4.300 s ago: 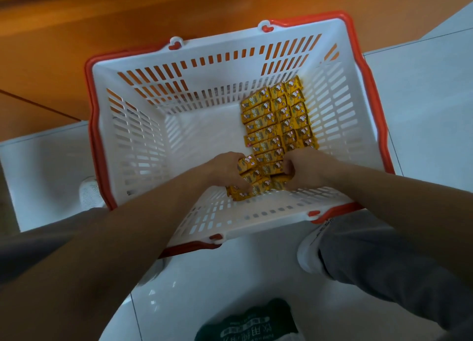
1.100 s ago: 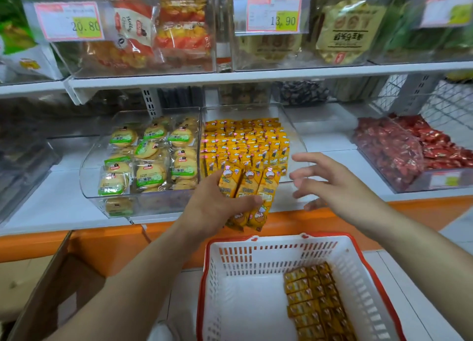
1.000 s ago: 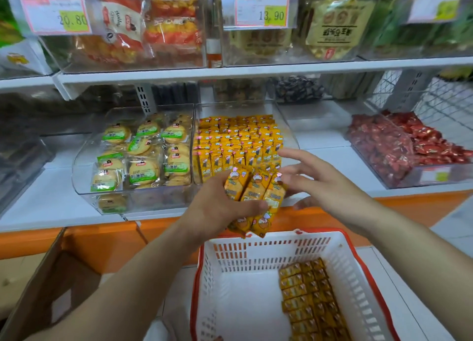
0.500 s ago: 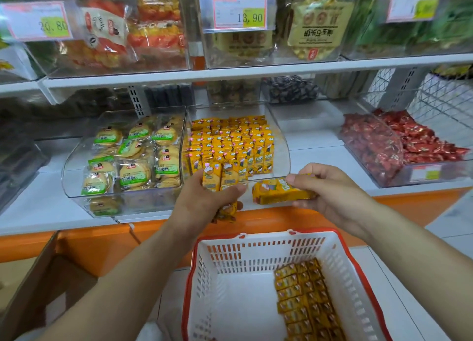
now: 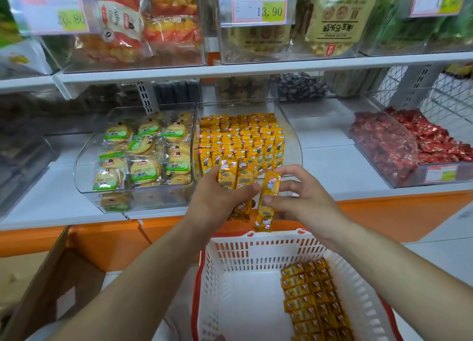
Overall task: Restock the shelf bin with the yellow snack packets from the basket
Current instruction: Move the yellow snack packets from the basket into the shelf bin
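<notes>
Head view. The shelf bin (image 5: 291, 146) is sitting on the lower shelf, with yellow snack packets (image 5: 240, 136) standing upright in it in tight rows from the back wall forward. The strip behind its front wall appears to be unfilled, so restocking is judged well advanced but not finished.

The left hand (image 5: 217, 200) is gripping a small bunch of packets (image 5: 236, 173) just in front of the bin. 2 tops are showing, and any packets behind them are hidden. The right hand (image 5: 304, 200) is pinching 1 packet (image 5: 267, 200) between thumb and fingers, held upright beside the bunch.

The basket (image 5: 256, 251) is standing on the floor below, with a block of packets (image 5: 314, 297) lying along its right side in about 3 columns. The frame edge is cutting off this block, so no exact count is possible.

Totals: 1 target bin, 1 basket, 2 hands, at least 3 packets in hand.

Neighbouring bins: 1 of round biscuits (image 5: 143, 156) and 1 of red sweets (image 5: 409, 141).
</notes>
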